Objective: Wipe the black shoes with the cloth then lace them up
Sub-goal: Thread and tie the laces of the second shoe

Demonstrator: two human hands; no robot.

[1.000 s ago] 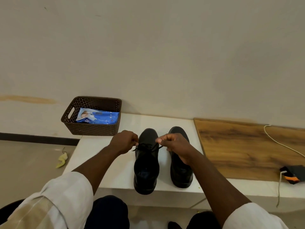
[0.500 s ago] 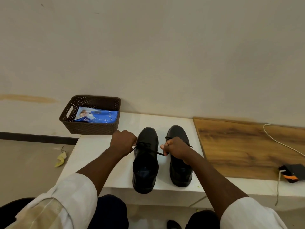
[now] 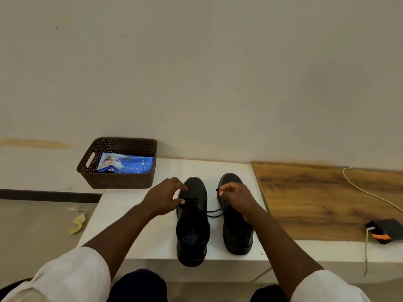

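Left hand (image 3: 163, 199) now spread over left shoe (image 3: 193, 223), right hand (image 3: 236, 199) pinching lace (image 3: 214, 212)

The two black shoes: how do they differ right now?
The left shoe sits nearer the table's front edge, heel overhanging; the right shoe sits further back. The left hand works at the left shoe's lacing; the right hand pinches a lace end. Both point toward the wall.

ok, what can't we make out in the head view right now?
- Lace knot state on the left shoe: black on black, too small.
- Right shoe eyelets: hidden by the right hand.
- Packet print in the basket: too small.
- Black device: cut off by the right edge.
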